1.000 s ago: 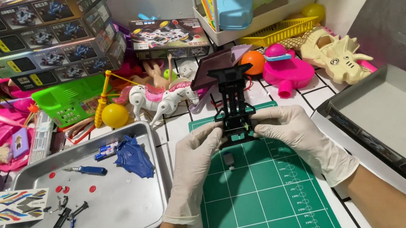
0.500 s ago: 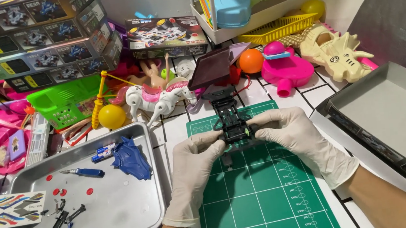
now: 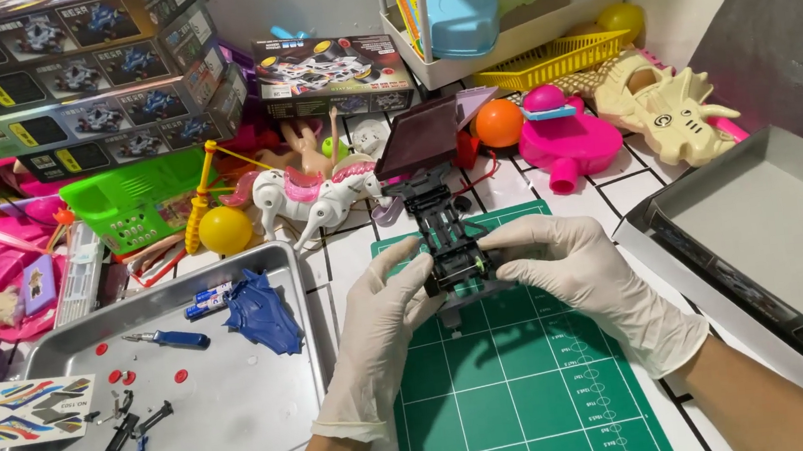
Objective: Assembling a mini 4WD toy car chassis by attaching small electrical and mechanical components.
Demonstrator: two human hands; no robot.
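Gloved left hand [image 3: 378,332] and right hand [image 3: 581,276] grip black toy chassis [image 3: 451,240] over green mat [image 3: 528,391].

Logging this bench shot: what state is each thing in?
Left hand: gloved, gripping the chassis.
Right hand: gloved, gripping the chassis.
Chassis: bare, held over the mat.
Mat: flat.
Tray: holds loose parts.
Blue shell: off, lying in the tray.
Screwdriver: lying in the tray.

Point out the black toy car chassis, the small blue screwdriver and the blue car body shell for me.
black toy car chassis [image 3: 450,240], head view, on its middle frame between the gloved hands.
small blue screwdriver [image 3: 180,339], head view, on its blue handle.
blue car body shell [image 3: 261,310], head view, on its top surface.
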